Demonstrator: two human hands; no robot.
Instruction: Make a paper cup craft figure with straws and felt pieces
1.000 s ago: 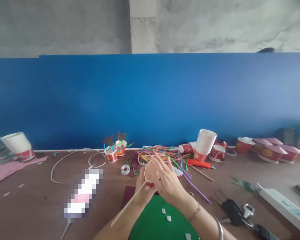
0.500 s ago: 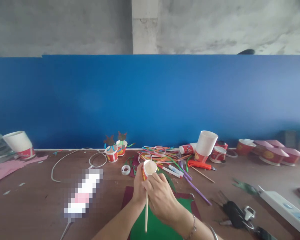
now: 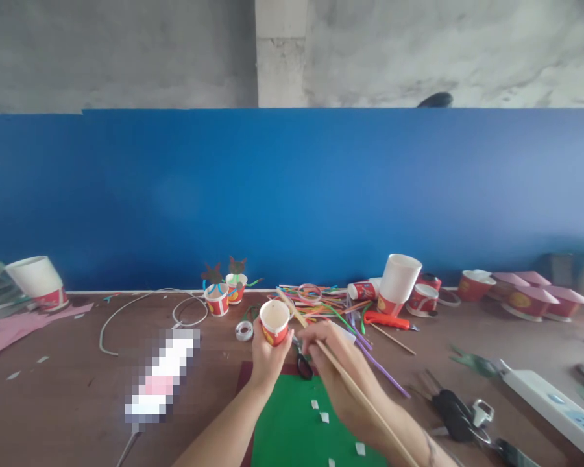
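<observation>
My left hand (image 3: 268, 364) holds a red and white paper cup (image 3: 274, 319) upright, fingers wrapped round its side; its white inside shows from above. In my right hand (image 3: 344, 373) is a long pale wooden stick (image 3: 363, 401), pinched between the fingers. The stick slants from beside the cup's rim back over my right forearm. Between the hands, scissors (image 3: 304, 366) with dark handles lie at the far edge of a green sheet (image 3: 282, 421). Small white pieces (image 3: 324, 417) are scattered on that sheet, which rests on a dark red one.
Behind the hands lie many coloured pipe cleaners (image 3: 316, 295), a tape roll (image 3: 244, 331) and an orange utility knife (image 3: 387, 320). Two decorated cups (image 3: 217, 301) stand left of these, stacked cups (image 3: 399, 285) right. Keys (image 3: 455, 415) and a power strip (image 3: 549, 402) occupy the right side.
My hands have parted. The cup has moved slightly left in my left hand; my right hand has shifted right, and the stick now slants rightward. The scissors and white pieces have come into view.
</observation>
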